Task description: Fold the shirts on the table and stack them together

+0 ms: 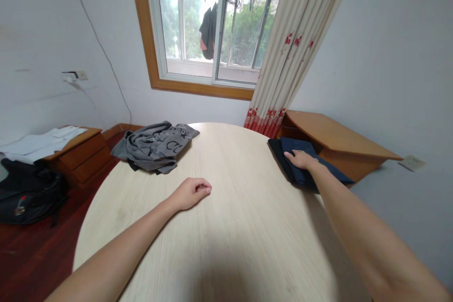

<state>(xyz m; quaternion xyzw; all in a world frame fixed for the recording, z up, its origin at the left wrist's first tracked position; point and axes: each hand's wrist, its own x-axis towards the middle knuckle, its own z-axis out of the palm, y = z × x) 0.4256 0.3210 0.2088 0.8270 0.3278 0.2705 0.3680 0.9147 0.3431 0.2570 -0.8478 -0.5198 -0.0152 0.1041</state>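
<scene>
My left hand rests on the pale round table, its fingers curled in toward the thumb with nothing seen in them. At the table's right edge, my right hand lies on top of a folded dark blue garment, thumb spread apart from the fingers. Under and beside it is a black folded garment, partly covered. A crumpled grey shirt with dark printed lettering lies in a heap at the far left of the table, and some black cloth shows beneath it.
A brown wooden desk adjoins the table on the right. Behind are a window and a cream curtain with red flowers. At the left stand a wooden cabinet with papers and a black backpack.
</scene>
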